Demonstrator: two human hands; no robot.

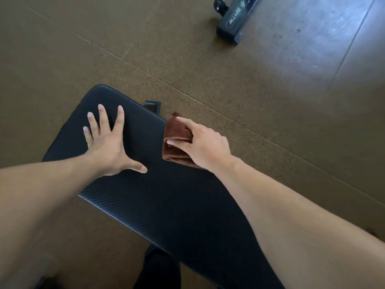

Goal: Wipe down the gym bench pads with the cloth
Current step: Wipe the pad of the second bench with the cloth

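Your left hand (108, 147) lies splayed flat on the black bench pad (158, 197); your right hand (206, 148) clamps the brown cloth (175, 140) at its right edge, open floor (270, 122) beyond.

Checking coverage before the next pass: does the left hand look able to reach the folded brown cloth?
Probably yes: the left hand lies spread on the black bench pad, with bare pad between it and the folded brown cloth.

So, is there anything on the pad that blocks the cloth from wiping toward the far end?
Yes. The left hand lies spread flat on the bench pad, toward its far end. The right hand holds the brown cloth at the pad's right edge. A wipe across would meet the left hand; the rest of the pad shows nothing else.
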